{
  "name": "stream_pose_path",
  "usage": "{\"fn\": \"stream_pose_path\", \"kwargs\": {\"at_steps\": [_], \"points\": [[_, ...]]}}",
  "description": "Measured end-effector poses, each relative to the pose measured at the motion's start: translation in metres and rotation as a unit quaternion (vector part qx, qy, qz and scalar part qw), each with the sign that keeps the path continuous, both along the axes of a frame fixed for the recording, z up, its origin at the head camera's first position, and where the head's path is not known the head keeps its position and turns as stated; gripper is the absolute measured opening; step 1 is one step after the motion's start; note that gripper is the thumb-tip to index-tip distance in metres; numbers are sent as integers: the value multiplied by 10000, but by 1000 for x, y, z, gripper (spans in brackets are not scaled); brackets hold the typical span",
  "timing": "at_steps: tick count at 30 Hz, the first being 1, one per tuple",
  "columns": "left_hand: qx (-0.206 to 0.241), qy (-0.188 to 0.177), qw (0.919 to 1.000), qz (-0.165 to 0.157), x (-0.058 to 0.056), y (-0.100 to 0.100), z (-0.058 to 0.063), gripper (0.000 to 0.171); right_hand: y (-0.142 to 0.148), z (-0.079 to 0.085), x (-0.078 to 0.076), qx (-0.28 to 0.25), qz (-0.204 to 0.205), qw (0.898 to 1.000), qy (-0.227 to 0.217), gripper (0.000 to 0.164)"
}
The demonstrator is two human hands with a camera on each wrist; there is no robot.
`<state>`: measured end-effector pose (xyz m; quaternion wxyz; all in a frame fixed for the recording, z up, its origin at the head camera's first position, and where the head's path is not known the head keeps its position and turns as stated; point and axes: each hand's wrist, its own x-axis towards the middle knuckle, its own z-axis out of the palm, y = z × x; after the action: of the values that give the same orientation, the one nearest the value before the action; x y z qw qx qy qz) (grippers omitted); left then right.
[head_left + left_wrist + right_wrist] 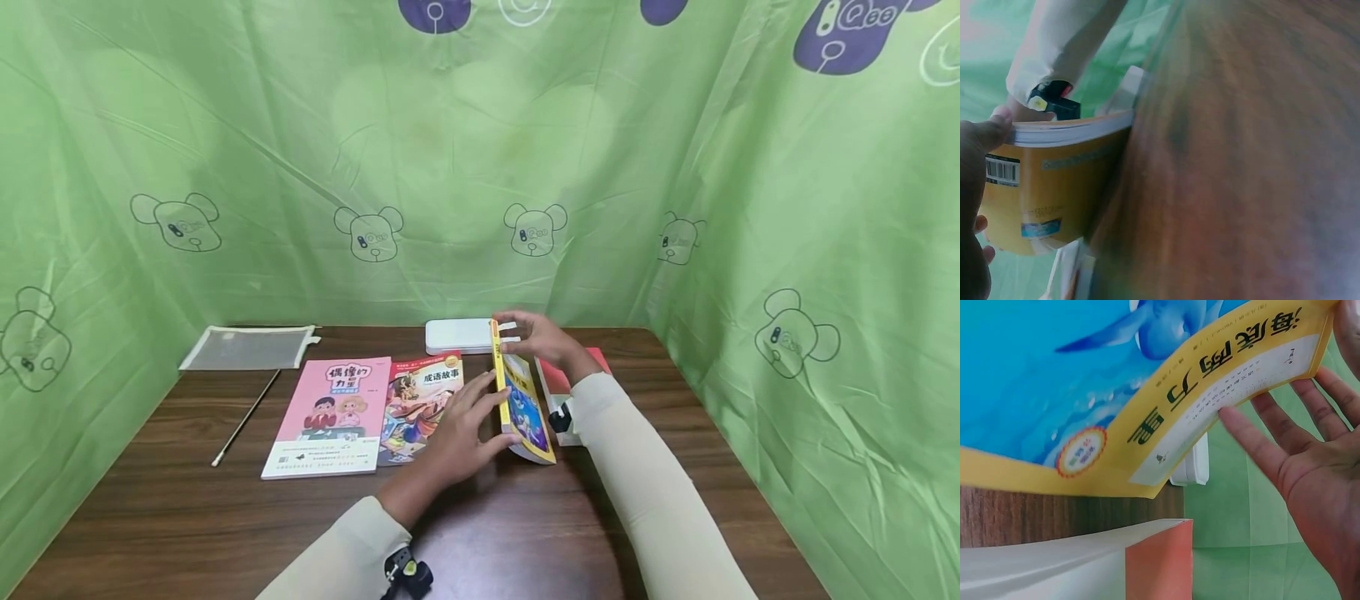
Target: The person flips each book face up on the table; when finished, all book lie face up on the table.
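A yellow-edged book [528, 408] with a blue sea picture stands on edge, tilted, its spine up. My left hand [461, 433] pinches it near the close end; in the left wrist view, the thumb lies at the page edge of the yellow book [1066, 181]. At the far end my right hand [543, 342] holds its corner, and the right wrist view shows fingers [1260, 440] spread along the edge of the cover [1210, 381]. Just right of it lies a red and white book [557, 379], partly hidden by the right arm.
Left of the hands lie a red picture-covered book [420, 404] and a pink book [330, 408], side by side. Farther left are a thin stick [247, 417] and a mesh zip pouch [247, 348]. A white case [457, 335] sits at the back by the green curtain [450, 283].
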<state>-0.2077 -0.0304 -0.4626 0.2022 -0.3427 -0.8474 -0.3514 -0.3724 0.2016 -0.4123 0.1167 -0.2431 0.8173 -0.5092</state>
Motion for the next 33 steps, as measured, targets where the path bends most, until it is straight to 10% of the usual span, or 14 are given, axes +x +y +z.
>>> {"fn": "stream_pose_path", "kwargs": {"at_steps": [13,33], "points": [[-229,565,9964,588,5,-1,-9,69,-1,-3,0,371,87,9993,-34,75],[-679,48,9920,1063,10,-11,-12,83,-22,-12,-2,1314,37,9908,319,71]]}}
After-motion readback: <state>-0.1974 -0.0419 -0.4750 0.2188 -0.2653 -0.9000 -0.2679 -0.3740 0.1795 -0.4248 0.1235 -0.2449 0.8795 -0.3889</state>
